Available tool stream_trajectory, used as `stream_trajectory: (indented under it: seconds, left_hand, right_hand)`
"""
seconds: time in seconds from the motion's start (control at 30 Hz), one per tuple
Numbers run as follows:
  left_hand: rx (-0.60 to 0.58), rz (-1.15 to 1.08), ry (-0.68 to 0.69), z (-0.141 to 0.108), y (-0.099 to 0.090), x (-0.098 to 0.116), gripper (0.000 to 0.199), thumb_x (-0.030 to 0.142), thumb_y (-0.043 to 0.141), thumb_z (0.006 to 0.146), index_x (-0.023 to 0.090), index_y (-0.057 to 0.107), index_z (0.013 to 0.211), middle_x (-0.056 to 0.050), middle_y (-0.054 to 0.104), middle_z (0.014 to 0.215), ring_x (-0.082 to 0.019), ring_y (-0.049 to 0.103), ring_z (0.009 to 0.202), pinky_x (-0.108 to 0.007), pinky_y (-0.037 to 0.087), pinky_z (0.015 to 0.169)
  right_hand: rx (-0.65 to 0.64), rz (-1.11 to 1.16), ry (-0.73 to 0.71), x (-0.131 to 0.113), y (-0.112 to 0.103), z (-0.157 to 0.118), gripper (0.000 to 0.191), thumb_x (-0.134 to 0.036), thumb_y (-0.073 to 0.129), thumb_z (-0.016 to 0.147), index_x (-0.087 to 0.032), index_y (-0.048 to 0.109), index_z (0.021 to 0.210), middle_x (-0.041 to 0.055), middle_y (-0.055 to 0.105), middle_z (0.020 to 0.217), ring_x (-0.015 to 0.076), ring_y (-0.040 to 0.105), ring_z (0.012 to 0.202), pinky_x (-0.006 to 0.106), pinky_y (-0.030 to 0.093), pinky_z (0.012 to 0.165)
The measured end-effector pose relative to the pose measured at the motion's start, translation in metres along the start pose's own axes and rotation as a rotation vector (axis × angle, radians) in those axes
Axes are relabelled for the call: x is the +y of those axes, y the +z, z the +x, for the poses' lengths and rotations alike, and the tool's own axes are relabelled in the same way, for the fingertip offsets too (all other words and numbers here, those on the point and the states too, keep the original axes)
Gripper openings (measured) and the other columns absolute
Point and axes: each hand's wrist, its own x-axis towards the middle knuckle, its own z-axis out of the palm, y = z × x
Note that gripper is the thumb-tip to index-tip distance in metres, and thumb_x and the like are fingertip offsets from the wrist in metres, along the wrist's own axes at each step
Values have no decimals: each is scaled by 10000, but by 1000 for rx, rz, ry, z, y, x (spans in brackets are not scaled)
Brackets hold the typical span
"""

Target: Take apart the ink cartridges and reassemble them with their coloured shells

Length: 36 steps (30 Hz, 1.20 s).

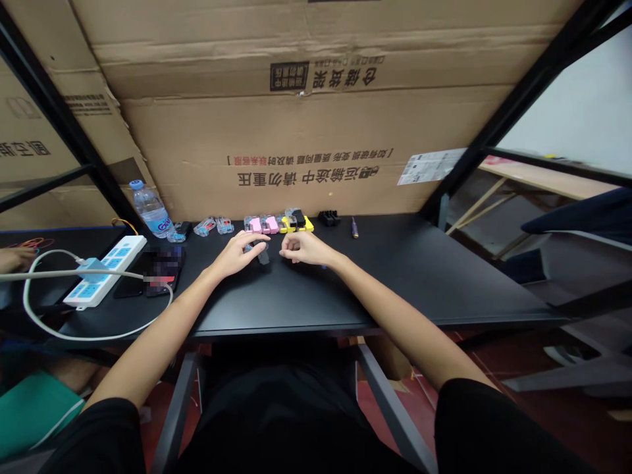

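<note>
My left hand (pixel 237 253) is over the middle of the black table, thumb and fingers around a small dark plastic piece (pixel 263 254) that also shows a clear bluish part. A short gap to its right, my right hand (pixel 307 249) has its fingers curled in a pinch; whatever lies between the fingertips is hidden. Just behind both hands stands a row of small clear connector-like blocks, with pink pieces (pixel 269 224) and yellow pieces (pixel 287 225). On top of the yellow ones rests a black piece (pixel 298 218).
Black clips (pixel 329 218) and a small screwdriver (pixel 354 228) lie at the back right. More clear blocks (pixel 225 226), a water bottle (pixel 151 209), phones (pixel 165 268) and a power strip (pixel 106 271) with a looped white cable are leftward. Another person's hand (pixel 17 259) shows far left. Cardboard (pixel 296 131) walls the back.
</note>
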Motion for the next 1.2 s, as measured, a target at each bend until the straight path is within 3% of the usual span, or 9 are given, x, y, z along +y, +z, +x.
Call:
stream_trajectory:
  seconds: [0.13,0.3,0.47,0.57,0.73,0.83,1.03,1.2]
  left_hand:
    - [-36,-17,21,0,3,3,370,420,541,1121,247,762,1361,-72,781,1345,-241,690,1144,-401,528,1048]
    - [-47,-32,-7,-1,4,-3,397,436,578,1098,241,717,1415,-90,759,1390,-238,723,1097,-384,542,985]
    - [-16,-83,-110,-1,2,-6,417,459,698,1020,220,693,1361,-13,752,907,-155,655,695,-311,543,773]
    - [-32,-169,-153,0,4,-6,372,474,730,988,215,707,1255,22,694,771,-145,661,639,-280,541,704]
    - [-84,-270,-230,-1,6,-3,342,476,629,1024,185,748,1158,-6,697,720,-141,647,565,-235,519,543]
    - [-99,-280,-252,-1,5,-1,347,438,599,1036,164,770,1162,-13,690,691,-126,613,522,-219,497,505]
    - [-120,-297,-256,0,5,0,344,409,611,1029,140,783,1155,-30,708,720,-115,608,526,-210,499,500]
    - [-119,-292,-231,-1,6,-1,369,446,612,1033,140,776,1156,-29,706,718,-121,626,540,-214,510,506]
  right_hand:
    - [-2,-137,-28,3,3,1,231,-400,748,854,-185,695,786,25,709,664,162,635,599,281,471,620]
    - [72,-201,-70,12,0,5,191,-341,689,904,-165,740,851,44,735,742,171,631,664,295,473,674]
    - [108,-272,-77,18,1,8,238,-339,715,945,-153,809,1061,81,793,899,204,699,778,315,512,751]
    - [96,-330,-91,17,5,10,217,-324,765,931,-173,834,1070,95,815,983,221,724,849,323,525,798]
    - [59,-301,-87,14,9,10,113,-212,738,926,-171,828,980,90,817,981,211,722,849,318,546,825]
    - [64,-282,-64,14,9,10,168,-193,740,919,-160,825,1060,105,820,1045,206,724,859,317,564,831]
    - [-35,-198,-8,17,4,9,241,-182,748,897,-169,835,1121,100,833,1092,196,730,862,314,585,826]
    - [-84,-92,-3,13,4,6,222,-276,807,859,-167,817,1052,63,799,942,173,674,772,305,560,758]
